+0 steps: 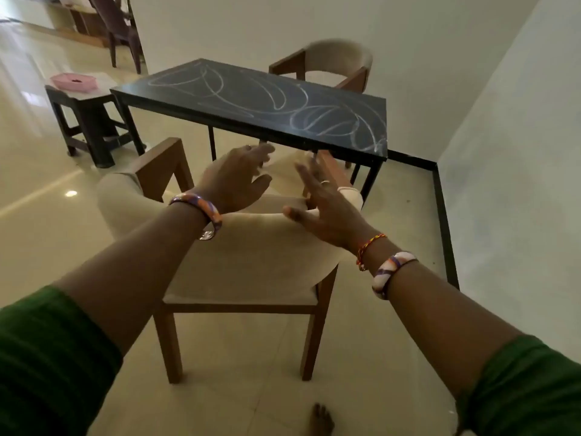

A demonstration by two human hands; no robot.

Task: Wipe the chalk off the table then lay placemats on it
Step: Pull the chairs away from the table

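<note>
At the far left stands one low dark plastic stool (91,127), and on it sits one shallow pink dish (74,81) with something small and dark at its middle. Behind that, in the next room, one dark brown chair (121,25) shows in part.

Just beside the stool is the one black rectangular tabletop (251,102) on thin black metal legs. White chalk loops and scribbles (330,119) run across nearly its whole length, thickest toward the right end. No cloth or placemat shows anywhere in view.

Two matching armchairs with brown wooden frames and beige curved upholstered backs flank it: one near armchair (239,247) on the person's side, its back toward them, and one far armchair (336,66) against the wall.

Two bare hands reach out above the near armchair's back. The left hand (234,180) has a wide grip, fingers spread and holding nothing. The right hand (327,209) is likewise wide, fingers straight, empty, a ring on one finger. Each wrist bears one patterned bangle; the right also has one red-and-yellow thread. Two green sleeves cover the upper forearms. One bare foot (320,420) shows on the pale tiled floor (47,240).
</note>
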